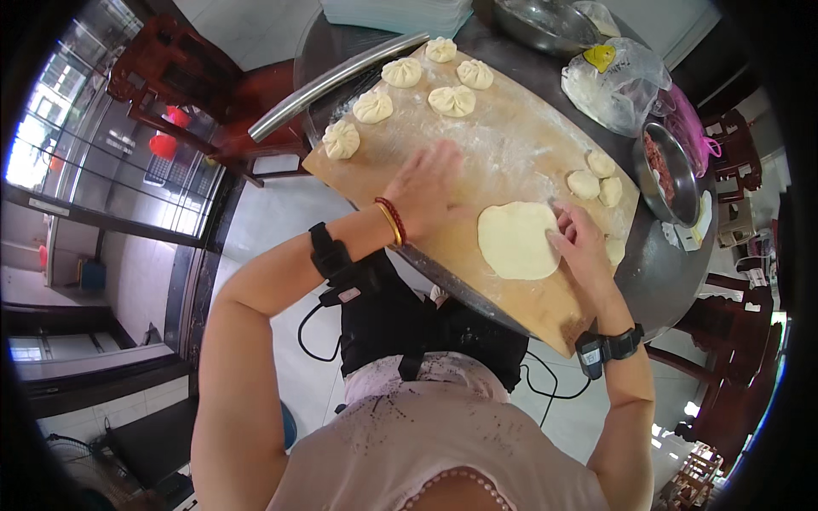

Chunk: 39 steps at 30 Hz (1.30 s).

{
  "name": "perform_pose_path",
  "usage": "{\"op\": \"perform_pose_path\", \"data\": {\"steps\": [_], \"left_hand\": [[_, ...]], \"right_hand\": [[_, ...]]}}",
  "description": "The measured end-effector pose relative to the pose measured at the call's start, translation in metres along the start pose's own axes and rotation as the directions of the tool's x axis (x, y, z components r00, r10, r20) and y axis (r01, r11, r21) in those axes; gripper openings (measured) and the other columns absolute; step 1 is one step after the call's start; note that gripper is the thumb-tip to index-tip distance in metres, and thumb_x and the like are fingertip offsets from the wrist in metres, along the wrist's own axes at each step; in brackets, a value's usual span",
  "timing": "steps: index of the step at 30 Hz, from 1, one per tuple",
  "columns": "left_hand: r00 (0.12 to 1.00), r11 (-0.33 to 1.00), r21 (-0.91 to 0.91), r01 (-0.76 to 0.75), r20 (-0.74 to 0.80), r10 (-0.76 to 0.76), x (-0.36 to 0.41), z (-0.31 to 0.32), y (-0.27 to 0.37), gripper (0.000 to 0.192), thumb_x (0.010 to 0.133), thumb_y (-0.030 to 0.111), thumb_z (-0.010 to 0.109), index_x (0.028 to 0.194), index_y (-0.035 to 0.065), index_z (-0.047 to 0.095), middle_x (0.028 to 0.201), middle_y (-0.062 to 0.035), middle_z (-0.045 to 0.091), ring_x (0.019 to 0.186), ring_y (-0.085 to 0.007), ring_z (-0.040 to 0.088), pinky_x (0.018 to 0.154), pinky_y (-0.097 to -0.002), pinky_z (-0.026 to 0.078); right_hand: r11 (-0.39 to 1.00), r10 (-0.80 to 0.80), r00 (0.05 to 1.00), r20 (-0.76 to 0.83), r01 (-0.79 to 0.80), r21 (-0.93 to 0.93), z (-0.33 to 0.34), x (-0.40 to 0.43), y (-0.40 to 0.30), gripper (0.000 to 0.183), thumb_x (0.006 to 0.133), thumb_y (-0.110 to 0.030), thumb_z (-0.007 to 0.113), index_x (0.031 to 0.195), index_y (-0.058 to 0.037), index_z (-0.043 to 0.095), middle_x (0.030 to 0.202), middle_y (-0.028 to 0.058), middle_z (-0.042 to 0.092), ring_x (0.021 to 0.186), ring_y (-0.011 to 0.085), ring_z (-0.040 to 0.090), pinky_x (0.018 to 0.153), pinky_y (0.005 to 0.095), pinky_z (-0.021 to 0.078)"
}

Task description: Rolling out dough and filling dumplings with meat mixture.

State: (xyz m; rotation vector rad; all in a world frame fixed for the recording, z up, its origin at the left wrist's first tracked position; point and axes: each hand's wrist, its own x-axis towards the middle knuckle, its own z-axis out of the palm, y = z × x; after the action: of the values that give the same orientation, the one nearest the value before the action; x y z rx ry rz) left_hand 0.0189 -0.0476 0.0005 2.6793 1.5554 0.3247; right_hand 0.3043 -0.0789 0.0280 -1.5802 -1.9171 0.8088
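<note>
A flat, pale round of rolled dough [519, 241] lies on a floured wooden board [396, 175]. My right hand [583, 246] pinches its right edge between thumb and fingers. My left hand [425, 185], blurred by motion, is spread flat on or just over the board, left of the dough, with nothing in it. Pleated buns, one of them a bun [341, 140] at the left corner, sit along the board's far left side. Several small dough pieces [584, 184] are grouped beyond my right hand, and another piece [615, 251] is partly hidden behind it.
A metal tube [339, 83] lies along the board's far left edge. On the dark round table [664, 281] stand a steel bowl of minced meat [659, 167], a plastic bag [613, 86], a large metal basin [546, 25] and stacked translucent containers [402, 14]. Cables hang near my waist.
</note>
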Motion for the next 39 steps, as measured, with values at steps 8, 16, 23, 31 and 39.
{"op": "perform_pose_path", "data": {"steps": [8, 16, 23, 31, 39], "left_hand": [[0.965, 0.962, 0.09, -0.259, -0.023, 0.262, 0.043, 0.015, -0.022, 0.069, 0.089, 0.044, 0.047, 0.139, -0.0012, 0.03, 0.146, -0.0166, 0.03, 0.138, -0.0277, 0.024, 0.112, -0.0437, 0.018], [0.865, 0.854, -0.166, -0.493, 0.014, 0.502, -0.012, -0.009, -0.02, 0.055, 0.09, 0.033, 0.049, 0.134, 0.0027, 0.038, 0.143, -0.0138, 0.035, 0.134, -0.0273, 0.03, 0.11, -0.0421, 0.024], [0.993, 0.902, -0.415, -0.114, -0.028, 0.113, 0.013, -0.011, 0.035, 0.04, 0.084, 0.032, 0.058, 0.113, 0.0036, 0.056, 0.117, -0.0116, 0.057, 0.115, -0.0295, 0.047, 0.099, -0.0417, 0.036], [0.999, 0.948, -0.315, -0.035, -0.017, 0.032, 0.047, 0.004, 0.093, 0.045, 0.067, 0.034, 0.074, 0.1, 0.0069, 0.059, 0.1, -0.0081, 0.059, 0.102, -0.0291, 0.052, 0.087, -0.0435, 0.039], [0.995, 0.837, -0.544, -0.056, 0.04, 0.092, 0.052, 0.006, 0.084, 0.026, 0.069, 0.018, 0.071, 0.089, 0.0088, 0.057, 0.095, -0.0089, 0.058, 0.097, -0.0288, 0.053, 0.084, -0.0407, 0.042]], "right_hand": [[0.994, -0.11, 0.993, 0.042, 0.111, -0.022, -0.005, 0.004, -0.006, 0.029, 0.077, -0.008, 0.065, 0.105, -0.0039, 0.059, 0.081, 0.0032, 0.049, 0.065, 0.0126, 0.047, 0.061, 0.0266, 0.0422], [0.969, -0.191, 0.969, -0.155, 0.161, -0.187, -0.106, 0.09, 0.028, 0.02, 0.082, -0.013, 0.061, 0.099, -0.0024, 0.066, 0.088, 0.0068, 0.068, 0.08, 0.012, 0.062, 0.074, 0.0257, 0.0472], [0.697, -0.182, 0.96, -0.214, -0.027, -0.717, -0.167, 0.262, 0.098, 0.03, 0.079, -0.012, 0.047, 0.101, -0.0062, 0.067, 0.099, 0.0189, 0.065, 0.093, 0.0344, 0.063, 0.084, 0.0423, 0.048], [0.788, 0.585, 0.807, -0.086, -0.54, 0.296, -0.174, 0.328, 0.153, 0.013, 0.08, -0.007, 0.052, 0.081, 0.0005, 0.062, 0.068, 0.0111, 0.062, 0.052, 0.0226, 0.059, 0.046, 0.034, 0.0468], [0.761, 0.151, 0.987, -0.063, -0.156, -0.63, -0.177, 0.34, 0.171, 0.013, 0.077, -0.015, 0.056, 0.072, -0.0049, 0.063, 0.068, 0.0117, 0.063, 0.064, 0.0263, 0.062, 0.057, 0.0376, 0.0472]]}}
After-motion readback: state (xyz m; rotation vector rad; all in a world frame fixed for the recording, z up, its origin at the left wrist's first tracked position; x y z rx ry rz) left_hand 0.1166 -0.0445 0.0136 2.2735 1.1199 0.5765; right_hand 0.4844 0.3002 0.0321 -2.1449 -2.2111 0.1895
